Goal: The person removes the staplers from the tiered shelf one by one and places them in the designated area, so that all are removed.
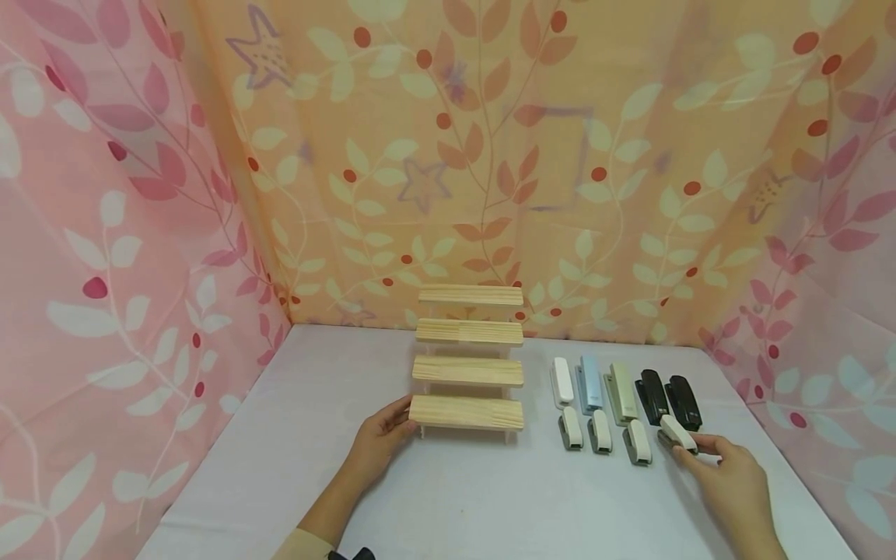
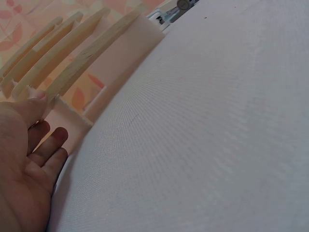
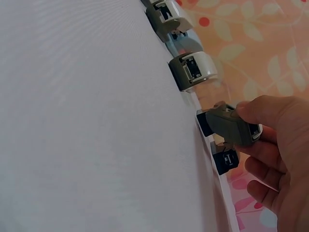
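A tiered wooden display rack (image 1: 467, 412) with pale steps stands on the cloth-covered table. At the left end of its lowest step, my left hand (image 1: 383, 437) grips the board (image 2: 79, 65) with the thumb; its other fingers hang below the step. My right hand (image 1: 731, 470) pinches a small white-and-grey stapler (image 3: 234, 126) between thumb and fingers, held tilted. Close behind it lie two black staplers (image 1: 684, 402). To its left is a row of small white staplers (image 1: 638, 442), similar to the held one.
Behind the small row lie larger staplers: a white one (image 1: 561, 382), a light blue one (image 1: 590, 383) and a green one (image 1: 621, 393). Patterned curtains (image 1: 490, 155) enclose the white table (image 1: 448, 498) at the back and both sides.
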The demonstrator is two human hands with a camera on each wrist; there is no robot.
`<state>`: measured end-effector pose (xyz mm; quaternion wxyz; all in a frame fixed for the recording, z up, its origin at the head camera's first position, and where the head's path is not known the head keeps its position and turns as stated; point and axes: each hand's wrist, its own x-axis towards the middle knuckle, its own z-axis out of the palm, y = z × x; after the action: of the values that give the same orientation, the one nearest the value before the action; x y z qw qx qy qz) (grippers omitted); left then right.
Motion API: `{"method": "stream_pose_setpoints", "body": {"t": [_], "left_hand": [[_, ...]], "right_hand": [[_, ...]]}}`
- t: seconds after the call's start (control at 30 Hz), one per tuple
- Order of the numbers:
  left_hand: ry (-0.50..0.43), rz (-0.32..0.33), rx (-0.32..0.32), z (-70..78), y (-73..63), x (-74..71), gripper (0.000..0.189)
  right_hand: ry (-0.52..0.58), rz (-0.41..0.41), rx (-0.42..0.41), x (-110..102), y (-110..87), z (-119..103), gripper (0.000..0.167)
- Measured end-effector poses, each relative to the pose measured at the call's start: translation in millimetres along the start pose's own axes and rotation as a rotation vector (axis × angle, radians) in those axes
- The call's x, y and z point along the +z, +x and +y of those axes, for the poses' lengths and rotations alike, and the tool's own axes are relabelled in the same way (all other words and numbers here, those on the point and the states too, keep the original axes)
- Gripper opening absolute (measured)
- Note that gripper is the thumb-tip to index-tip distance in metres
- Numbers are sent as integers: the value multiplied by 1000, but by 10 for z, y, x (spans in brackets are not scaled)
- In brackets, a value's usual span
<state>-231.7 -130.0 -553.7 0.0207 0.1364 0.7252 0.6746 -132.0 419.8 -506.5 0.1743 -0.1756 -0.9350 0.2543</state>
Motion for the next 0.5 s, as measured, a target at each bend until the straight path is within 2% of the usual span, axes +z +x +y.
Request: {"method": "stream_pose_setpoints", "body": {"t": [0.17,0.5], "left_hand": [[19,5,17,-21,10,4,55],[27,-2,20,-43,16,-9,56]], "right_hand": [[0,-44,85,19,34,11,58],[38,-67,138,114,31,66,57]]}}
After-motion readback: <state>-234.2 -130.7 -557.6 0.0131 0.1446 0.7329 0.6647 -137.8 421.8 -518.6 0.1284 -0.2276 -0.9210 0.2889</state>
